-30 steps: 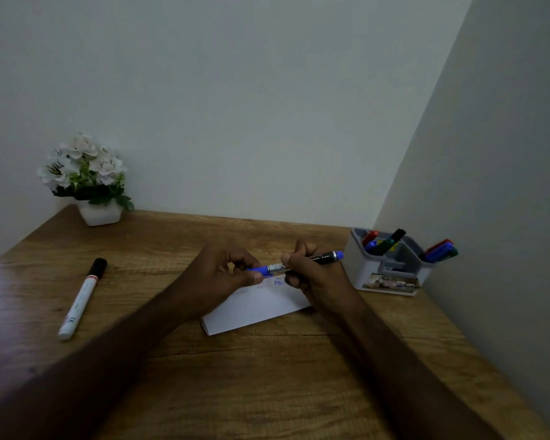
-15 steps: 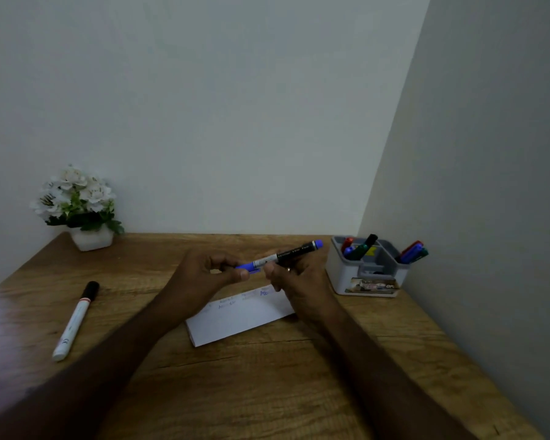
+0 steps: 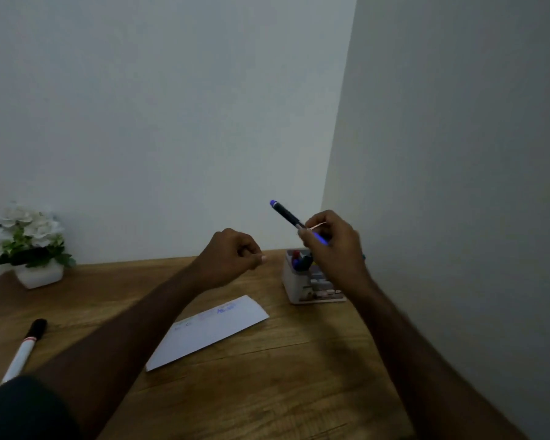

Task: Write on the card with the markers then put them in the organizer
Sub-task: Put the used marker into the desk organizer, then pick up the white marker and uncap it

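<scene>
Blue marker [image 3: 287,214]: held up in the air above the organizer, tilted, its blue-tipped end pointing up and to the left; the dark barrel shows clear of the hand, while the lower end is buried in the fingers, with only a blurred streak of blue showing there.
Right hand [image 3: 332,241]: fingers curled round the lower part of the blue marker, grasping it; the hand is smeared by motion, so the placing of each finger is hard to read.
Left hand [image 3: 231,257]: raised off the table, well apart from the marker, fingers curled inward in a loose fist; nothing is visible in it.
Organizer [image 3: 294,285]: pale, standing on the table near the corner of the walls, directly under the right hand; the hand and wrist hide much of its top and right side, and a red, a blue and a dark marker tip stick out at its left compartment.
Card [image 3: 210,333]: white, lying flat on the table between the forearms; faint coloured scribbles run along its far edge, too blurred to read.
Black-capped marker [image 3: 24,349]: white barrel, lying on the table at the left; its near end is cut off behind a dark sleeve [image 3: 23,411].
Flower pot [image 3: 38,274]: white, with white flowers, at the far left of the table [image 3: 267,392] against the wall.
</scene>
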